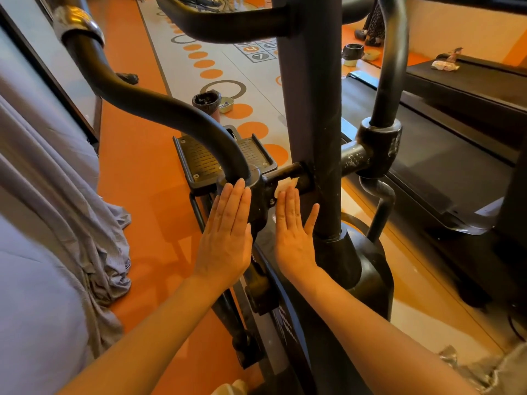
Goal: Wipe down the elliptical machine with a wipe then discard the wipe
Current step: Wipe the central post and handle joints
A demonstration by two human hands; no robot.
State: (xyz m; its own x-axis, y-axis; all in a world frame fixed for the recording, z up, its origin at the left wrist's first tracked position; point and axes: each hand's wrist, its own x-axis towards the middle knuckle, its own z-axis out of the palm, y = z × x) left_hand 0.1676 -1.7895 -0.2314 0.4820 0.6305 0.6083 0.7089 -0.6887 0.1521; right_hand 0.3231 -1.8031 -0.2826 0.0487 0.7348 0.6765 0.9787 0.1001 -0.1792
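While you wipe the pivot joint, both hands are flat and spread.
Your right hand [293, 223] presses the wipe [286, 185] on the elliptical machine [310, 109]; your left hand [226, 226] holds nothing. Next, probably the post.

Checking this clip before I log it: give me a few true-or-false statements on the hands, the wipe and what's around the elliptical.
1. Both hands are flat with straight fingers. True: the left hand and the right hand are held open, backs to the camera.
2. The left hand grips the curved handlebar. False: it lies flat by the pivot joint, below the handlebar.
3. A pale wipe shows beyond the right fingertips. True: the wipe lies at the short crossbar by the black upright post.
4. A lined bin stands on the floor beyond the pedal. True: the bin is past the pedal.
5. The floor is plain grey. False: the floor is orange, with dots.
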